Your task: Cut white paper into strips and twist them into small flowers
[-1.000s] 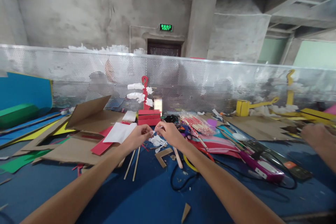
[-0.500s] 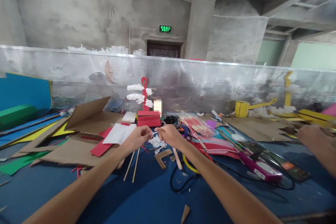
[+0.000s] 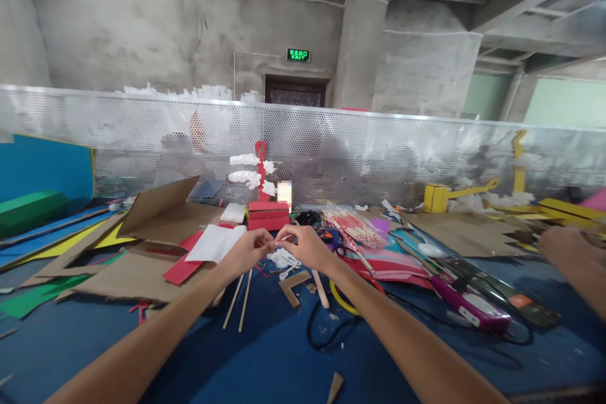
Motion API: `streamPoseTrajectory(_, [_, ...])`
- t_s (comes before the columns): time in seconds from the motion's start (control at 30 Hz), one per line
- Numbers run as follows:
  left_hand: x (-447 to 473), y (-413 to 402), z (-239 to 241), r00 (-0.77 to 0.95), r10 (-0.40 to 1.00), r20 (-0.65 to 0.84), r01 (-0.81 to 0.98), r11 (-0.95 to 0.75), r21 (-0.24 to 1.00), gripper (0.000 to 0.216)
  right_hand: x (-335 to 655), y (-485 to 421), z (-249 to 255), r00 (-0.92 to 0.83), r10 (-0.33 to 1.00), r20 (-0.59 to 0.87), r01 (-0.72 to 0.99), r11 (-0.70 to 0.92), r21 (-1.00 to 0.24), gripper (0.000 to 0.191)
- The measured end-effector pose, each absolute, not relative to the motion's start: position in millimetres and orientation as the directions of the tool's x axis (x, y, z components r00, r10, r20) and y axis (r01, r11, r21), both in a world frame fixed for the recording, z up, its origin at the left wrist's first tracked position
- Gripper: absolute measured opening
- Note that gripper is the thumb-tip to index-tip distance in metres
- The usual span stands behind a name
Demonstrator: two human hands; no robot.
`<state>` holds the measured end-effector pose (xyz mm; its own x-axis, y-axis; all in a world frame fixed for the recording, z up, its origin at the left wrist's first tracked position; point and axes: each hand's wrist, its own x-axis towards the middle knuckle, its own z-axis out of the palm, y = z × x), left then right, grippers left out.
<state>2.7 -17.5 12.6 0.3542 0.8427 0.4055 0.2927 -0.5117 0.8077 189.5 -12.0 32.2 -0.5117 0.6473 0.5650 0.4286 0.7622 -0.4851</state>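
Observation:
My left hand point(image 3: 247, 250) and my right hand point(image 3: 305, 246) meet over the blue table, fingertips pinched together on a small white tissue piece point(image 3: 276, 242). Just below them lies a little heap of white tissue bits point(image 3: 283, 260). Beyond the hands stands a red cardboard model point(image 3: 265, 202) on a red box base, with white tissue tufts stuck to its upright stem. A white sheet point(image 3: 215, 242) lies by my left hand.
Brown cardboard sheets point(image 3: 156, 214), red card, wooden sticks point(image 3: 239, 300) and a cardboard corner point(image 3: 292, 284) lie around. A packet of sticks point(image 3: 353, 224), a purple tool point(image 3: 466, 304) and a black cable point(image 3: 326, 322) sit right. Another person's hand point(image 3: 568, 249) is at far right. A perforated metal screen point(image 3: 379, 151) bounds the back.
Both hands stay pinched together over the tissue heap; the fingers have shifted slightly while working the white piece. The other person's hand has barely moved.

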Motion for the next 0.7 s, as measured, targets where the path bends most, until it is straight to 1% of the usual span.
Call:
streamPoseTrajectory(0.1, [1.7, -16.2, 11.4, 0.356, 0.831, 0.427, 0.300, -0.534, 0.790, 0.030, 189.5, -10.8, 31.3, -0.495, 0.653, 0.573, 0.461, 0.757, -0.464, 0.014])
streamPoseTrajectory(0.23, [1.2, -16.4, 11.6, 0.344, 0.827, 0.444, 0.296, -0.544, 0.785, 0.025, 190.9, -7.9, 30.7, -0.459, 0.682, 0.570, 0.549, 0.722, -0.421, 0.016])
streamPoseTrajectory(0.37, [1.0, -17.0, 12.8, 0.337, 0.827, 0.451, 0.272, -0.544, 0.794, 0.025, 193.3, -6.4, 31.6, -0.479, 0.666, 0.572, 0.582, 0.729, -0.361, 0.027])
streamPoseTrajectory(0.43, [0.6, -15.8, 12.5, 0.341, 0.823, 0.454, 0.267, -0.548, 0.793, 0.026, 194.6, -5.5, 31.3, -0.501, 0.669, 0.549, 0.572, 0.732, -0.370, 0.034])
streamPoseTrajectory(0.6, [0.1, -12.4, 10.7, 0.368, 0.821, 0.436, 0.280, -0.545, 0.790, 0.026, 196.5, -4.5, 29.4, -0.538, 0.719, 0.440, 0.576, 0.695, -0.430, 0.050])
streamPoseTrajectory(0.63, [0.2, -12.2, 10.5, 0.369, 0.824, 0.431, 0.289, -0.542, 0.789, 0.027, 196.4, -5.2, 29.6, -0.543, 0.714, 0.442, 0.571, 0.700, -0.430, 0.050])
streamPoseTrajectory(0.7, [0.3, -12.4, 10.3, 0.365, 0.831, 0.419, 0.306, -0.533, 0.789, 0.028, 195.6, -7.3, 30.9, -0.546, 0.690, 0.475, 0.540, 0.723, -0.430, 0.040])
